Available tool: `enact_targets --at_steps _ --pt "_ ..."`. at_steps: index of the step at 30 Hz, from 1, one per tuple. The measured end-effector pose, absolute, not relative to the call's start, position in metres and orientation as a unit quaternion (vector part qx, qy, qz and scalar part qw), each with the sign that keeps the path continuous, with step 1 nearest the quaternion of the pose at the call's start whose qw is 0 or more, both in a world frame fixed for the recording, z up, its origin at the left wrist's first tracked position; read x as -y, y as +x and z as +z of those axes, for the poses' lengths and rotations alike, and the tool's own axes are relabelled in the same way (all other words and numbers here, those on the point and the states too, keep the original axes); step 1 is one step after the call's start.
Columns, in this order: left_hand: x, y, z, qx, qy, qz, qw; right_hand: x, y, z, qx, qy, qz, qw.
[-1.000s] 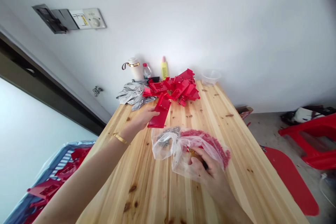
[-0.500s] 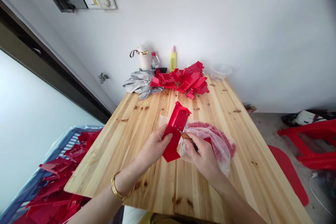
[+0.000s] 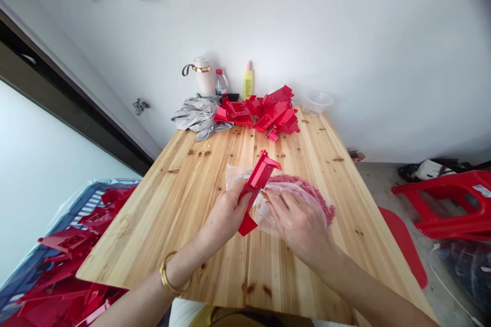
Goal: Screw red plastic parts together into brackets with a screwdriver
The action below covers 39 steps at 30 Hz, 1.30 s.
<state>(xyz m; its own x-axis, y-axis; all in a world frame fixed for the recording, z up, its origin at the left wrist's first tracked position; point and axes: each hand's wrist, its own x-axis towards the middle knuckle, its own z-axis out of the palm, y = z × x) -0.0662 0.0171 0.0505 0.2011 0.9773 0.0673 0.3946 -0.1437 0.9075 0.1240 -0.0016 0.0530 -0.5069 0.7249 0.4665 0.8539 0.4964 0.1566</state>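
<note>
My left hand (image 3: 229,210) grips a red plastic part (image 3: 262,172), long and angled, tilted above the table with its upper end away from me. My right hand (image 3: 297,217) is closed on a small screwdriver (image 3: 264,194) with an amber handle; most of the handle is hidden by the fingers. Its thin metal tip meets the right side of the red part near the middle. Under the hands lies a clear plastic bag (image 3: 264,217) beside many small red pieces (image 3: 324,202). Small silvery bits show in another clear bag (image 3: 237,176) by my left hand.
More red parts are heaped (image 3: 274,112) at the table's back, by a grey cloth (image 3: 199,115), tumbler (image 3: 205,79), bottle (image 3: 220,83), yellow tube (image 3: 248,82) and clear bowl (image 3: 317,103). A blue basket (image 3: 86,191) of red parts stands left. Red stools (image 3: 425,225) are right.
The red part has turned to a narrower angle toward me. My right hand has rolled over, its back now showing more and covering the screwdriver handle. The whole view has shifted slightly.
</note>
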Motion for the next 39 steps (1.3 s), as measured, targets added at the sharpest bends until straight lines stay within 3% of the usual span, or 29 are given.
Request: enact_targets --at_steps 8,11,13,15,18,20,22,26,32,36,39 --pt "-0.014 -0.067 0.049 -0.508 0.671 0.352 0.410 0.003 0.121 0.057 0.857 -0.429 -0.233 0.167" --pt "-0.011 -0.064 0.050 -0.500 0.680 0.367 0.390 0.002 0.123 0.058 0.859 -0.440 -0.175 0.194" --pt "-0.009 -0.063 0.050 -0.504 0.687 0.370 0.370 -0.003 0.125 0.059 0.851 -0.466 -0.020 0.241" --pt "-0.008 -0.063 0.048 -0.520 0.691 0.365 0.345 -0.011 0.123 0.058 0.798 -0.482 0.226 0.282" --pt "-0.014 -0.070 0.044 -0.550 0.711 0.337 0.280 -0.018 0.106 0.051 0.580 -0.452 0.599 0.317" --pt "-0.024 -0.081 0.041 -0.565 0.739 0.295 0.218 -0.012 0.085 0.041 0.402 -0.397 0.751 0.343" --pt "-0.038 -0.098 0.040 -0.586 0.758 0.253 0.134 0.004 0.064 0.030 0.296 -0.348 0.818 0.349" --pt "-0.085 -0.149 0.032 -0.611 0.759 0.224 -0.024 0.042 0.049 0.018 0.319 -0.329 0.842 0.284" --pt "-0.137 -0.199 0.015 -0.527 0.837 0.144 -0.036 0.075 0.110 0.026 0.478 -0.406 0.724 0.288" --pt "-0.114 -0.157 0.028 -0.501 0.819 0.265 -0.087 0.085 0.148 0.021 0.400 -0.455 0.721 0.337" --pt "-0.078 -0.091 0.032 -0.465 0.807 0.364 0.001 0.090 0.163 0.015 0.345 -0.472 0.716 0.381"
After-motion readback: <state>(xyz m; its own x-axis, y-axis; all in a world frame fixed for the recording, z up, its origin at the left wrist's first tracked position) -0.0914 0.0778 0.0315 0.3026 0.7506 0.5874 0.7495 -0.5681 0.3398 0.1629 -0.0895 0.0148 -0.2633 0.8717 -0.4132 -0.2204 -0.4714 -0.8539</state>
